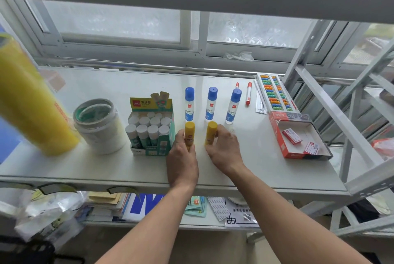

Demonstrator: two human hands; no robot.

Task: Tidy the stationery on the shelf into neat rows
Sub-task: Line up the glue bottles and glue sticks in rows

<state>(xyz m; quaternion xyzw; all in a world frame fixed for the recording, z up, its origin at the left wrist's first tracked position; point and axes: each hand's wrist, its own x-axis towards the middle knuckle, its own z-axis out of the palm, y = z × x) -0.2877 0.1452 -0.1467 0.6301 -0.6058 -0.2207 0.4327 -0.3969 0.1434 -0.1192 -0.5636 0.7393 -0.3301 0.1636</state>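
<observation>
Two yellow glue sticks stand upright on the white shelf point(255, 157). My left hand point(182, 160) grips the left yellow glue stick point(189, 131). My right hand point(223, 150) grips the right yellow glue stick point(211, 131). Behind them three blue-capped liquid glue bottles stand in a row: left bottle point(189, 103), middle bottle point(211, 103), right bottle point(233, 107). A small clear item sits by my right fingers, mostly hidden.
A green display box of white-capped glue sticks point(151, 131) stands left of my hands, then a stack of tape rolls point(100, 127) and a big yellow roll point(27, 101). Two red pens point(248, 93), a bead abacus point(276, 93) and a red staple box point(298, 135) lie right.
</observation>
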